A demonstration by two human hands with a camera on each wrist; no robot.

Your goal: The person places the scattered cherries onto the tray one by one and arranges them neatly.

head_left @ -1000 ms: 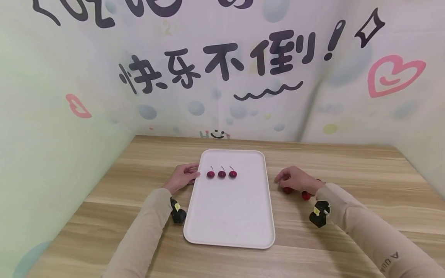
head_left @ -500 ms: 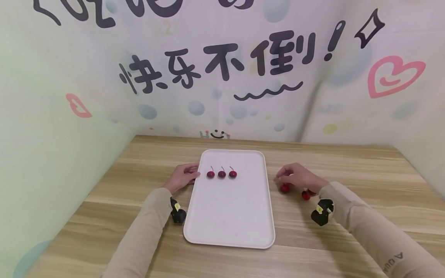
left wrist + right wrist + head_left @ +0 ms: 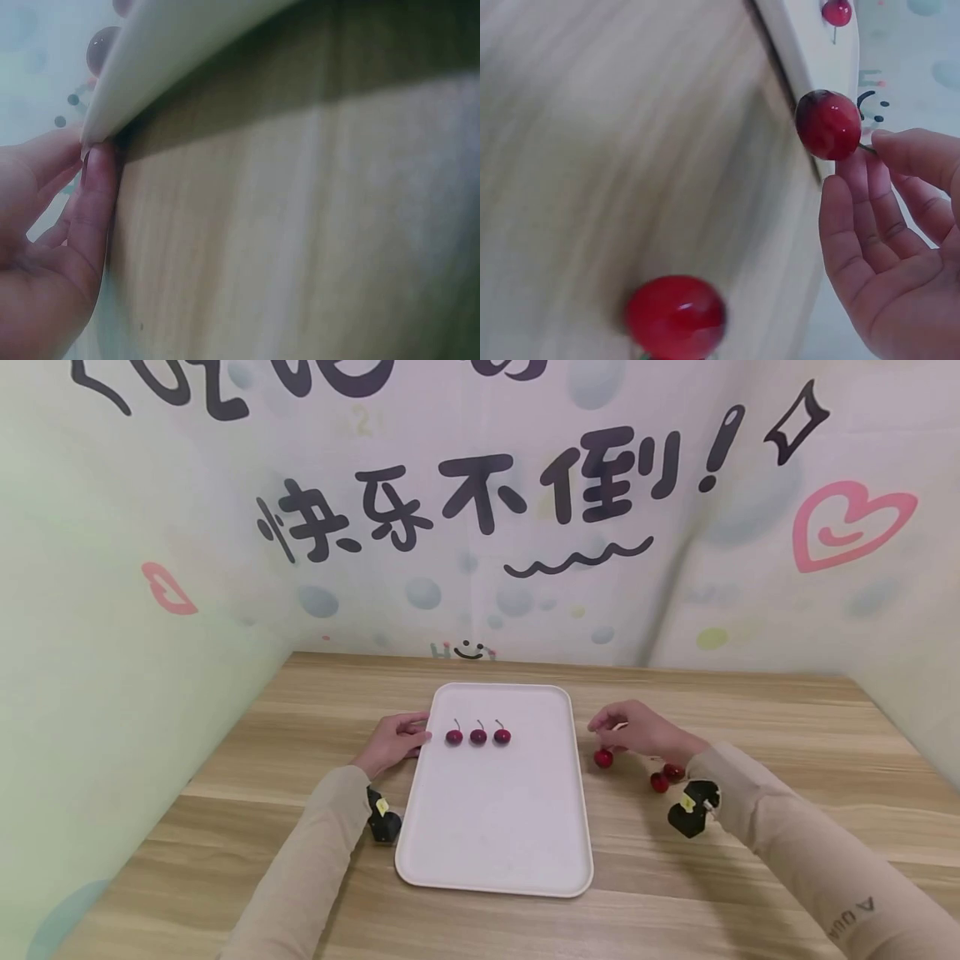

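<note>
A white rectangular tray (image 3: 495, 827) lies on the wooden table. Three dark red cherries with upright stems stand in a row in its far part: a left cherry (image 3: 453, 737), a middle cherry (image 3: 477, 737) and a right cherry (image 3: 502, 737). My left hand (image 3: 391, 744) pinches the tray's left edge, with fingers on both sides of the rim (image 3: 112, 97). Beyond the tray's right edge, my right hand (image 3: 647, 732) holds another cherry (image 3: 829, 126) by its stem, between thumb and fingers. The fruit hangs below the fingertips.
Two loose cherries, one nearer (image 3: 659, 782) and one just behind (image 3: 673, 772), lie on the table (image 3: 810, 752) near my right wrist. Black wrist cameras hang below each wrist. A printed wall cloth (image 3: 480, 593) borders the table's back.
My right hand has lifted the cherry by its stem and moved slightly left and away from me, toward the tray. The two loose cherries are more exposed. My left hand has stayed still.
</note>
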